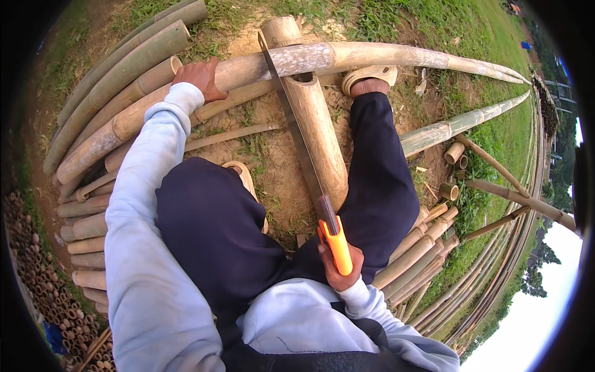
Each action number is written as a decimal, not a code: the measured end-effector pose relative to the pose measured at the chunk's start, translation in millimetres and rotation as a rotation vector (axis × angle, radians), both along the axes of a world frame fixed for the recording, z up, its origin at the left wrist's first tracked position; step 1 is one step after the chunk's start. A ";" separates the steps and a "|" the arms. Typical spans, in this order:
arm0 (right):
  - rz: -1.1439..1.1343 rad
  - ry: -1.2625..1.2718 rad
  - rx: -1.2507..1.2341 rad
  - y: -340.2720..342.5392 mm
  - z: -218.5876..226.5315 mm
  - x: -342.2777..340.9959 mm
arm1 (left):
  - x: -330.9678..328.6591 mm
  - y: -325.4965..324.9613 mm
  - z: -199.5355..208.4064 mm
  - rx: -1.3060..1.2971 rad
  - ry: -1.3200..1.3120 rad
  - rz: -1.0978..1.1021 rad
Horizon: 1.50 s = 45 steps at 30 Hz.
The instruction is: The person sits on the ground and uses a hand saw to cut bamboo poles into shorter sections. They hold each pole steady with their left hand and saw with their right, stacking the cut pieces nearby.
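Observation:
A long bamboo pole point(384, 54) lies crosswise in front of me, resting over a shorter, thick bamboo piece point(319, 130) that points toward me. My left hand point(201, 79) is wrapped over the pole, left of the saw. In my right hand point(342, 266), close to my lap, is the orange handle of a hand saw point(294, 127). Its long blade reaches away from me, and the far end lies against the pole near a pale, whitish patch. Whether the teeth have cut into the bamboo cannot be made out.
Cut bamboo lengths point(90, 229) are stacked at the left, with thicker poles point(133, 59) beyond. More short lengths point(421, 248) lie by my right leg. Bamboo rings point(454, 152) sit on the grass near a pole frame point(520, 201). My sandalled foot point(370, 84) is beside the thick piece.

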State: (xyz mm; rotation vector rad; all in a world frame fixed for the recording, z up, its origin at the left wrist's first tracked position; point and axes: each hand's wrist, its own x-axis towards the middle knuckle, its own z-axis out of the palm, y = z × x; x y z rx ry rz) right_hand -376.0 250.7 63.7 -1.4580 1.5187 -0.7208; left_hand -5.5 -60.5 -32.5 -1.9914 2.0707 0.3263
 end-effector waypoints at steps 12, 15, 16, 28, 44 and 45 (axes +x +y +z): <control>-0.001 -0.160 -0.066 -98.6 -29.8 43.2 | -2.4 -8.1 5.6 0.035 0.010 -0.004; -0.048 -0.075 0.046 -18.1 -9.7 13.8 | 4.2 -2.3 -4.3 -0.026 0.050 -0.021; -0.033 -0.025 -0.066 -13.9 -8.5 12.6 | 2.6 -5.1 -3.1 -0.011 0.035 -0.009; 0.020 -0.125 0.046 -95.9 -6.6 29.0 | 4.4 -5.9 1.5 0.003 0.033 -0.004; -0.034 -0.184 -0.041 -112.4 -38.1 48.9 | 2.8 -1.7 -1.6 -0.043 0.038 -0.047; -0.043 -0.159 -0.042 -73.3 -37.5 29.7 | 2.7 -3.8 -0.5 0.003 0.027 -0.049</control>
